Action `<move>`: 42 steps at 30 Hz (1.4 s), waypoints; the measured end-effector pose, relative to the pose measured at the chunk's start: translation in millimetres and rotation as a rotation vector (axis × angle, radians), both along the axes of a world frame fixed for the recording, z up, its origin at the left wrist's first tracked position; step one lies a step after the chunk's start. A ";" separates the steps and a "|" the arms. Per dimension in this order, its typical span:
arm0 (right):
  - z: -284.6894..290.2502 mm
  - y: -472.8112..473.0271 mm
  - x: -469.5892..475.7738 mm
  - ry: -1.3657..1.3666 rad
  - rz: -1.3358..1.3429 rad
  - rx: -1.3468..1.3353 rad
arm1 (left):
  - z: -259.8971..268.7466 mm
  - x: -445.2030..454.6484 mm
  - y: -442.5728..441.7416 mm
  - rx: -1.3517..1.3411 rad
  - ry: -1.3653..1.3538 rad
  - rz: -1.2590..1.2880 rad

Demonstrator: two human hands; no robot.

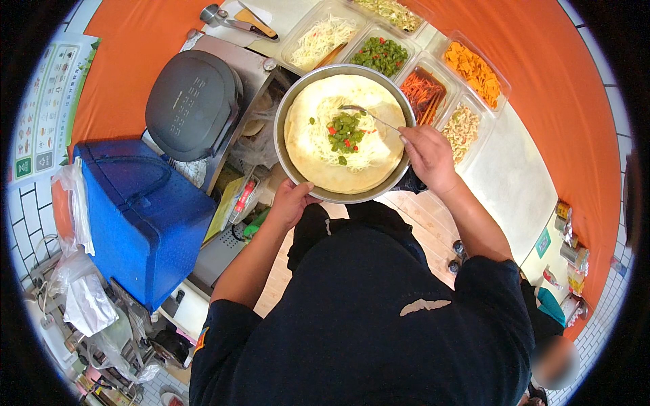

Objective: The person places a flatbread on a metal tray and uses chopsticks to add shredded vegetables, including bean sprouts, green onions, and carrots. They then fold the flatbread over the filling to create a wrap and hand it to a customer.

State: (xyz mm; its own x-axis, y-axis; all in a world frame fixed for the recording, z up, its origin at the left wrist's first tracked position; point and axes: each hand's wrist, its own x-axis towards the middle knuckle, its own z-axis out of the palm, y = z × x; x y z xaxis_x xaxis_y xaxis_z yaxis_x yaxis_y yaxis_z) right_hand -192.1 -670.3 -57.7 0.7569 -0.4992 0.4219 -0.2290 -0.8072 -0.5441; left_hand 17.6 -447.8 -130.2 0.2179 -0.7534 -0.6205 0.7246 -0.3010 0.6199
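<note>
My left hand grips the lower left rim of a round metal pan. A flatbread lies in the pan, with pale shredded vegetable spread on it. Chopped green vegetable with red bits is heaped on the shreds. Between the fingers of my right hand, at the pan's right side, is the handle of a metal spoon. The spoon's bowl is over the upper part of the filling.
Several clear plastic containers of cut vegetables stand beyond the pan. A black electric griddle and a blue insulated box are on the left. A knife lies at the back. Another person is partly visible at lower right.
</note>
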 end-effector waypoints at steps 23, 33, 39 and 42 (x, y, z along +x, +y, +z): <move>-89.9 -50.8 -4.6 0.211 -0.272 0.142 | 11.8 35.3 98.7 0.046 -0.047 0.054; -81.1 -13.0 -47.3 0.479 -0.366 -0.077 | 25.1 39.7 109.5 0.065 -0.092 0.001; -98.6 -57.7 -27.1 0.774 -0.034 -0.146 | 36.6 8.0 107.1 0.025 -0.055 0.134; -102.6 -69.6 -25.2 0.606 -0.070 -0.013 | 42.8 -15.6 98.6 0.012 -0.057 0.184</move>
State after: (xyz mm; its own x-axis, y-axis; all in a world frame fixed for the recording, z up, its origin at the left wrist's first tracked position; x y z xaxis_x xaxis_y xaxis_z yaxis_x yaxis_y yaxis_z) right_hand -217.2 -740.0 -160.3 0.8296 -0.5543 -0.0672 -0.5478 -0.7847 -0.2900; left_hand 2.0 -349.2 -87.4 0.3859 -0.6901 -0.6122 0.7320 -0.1749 0.6585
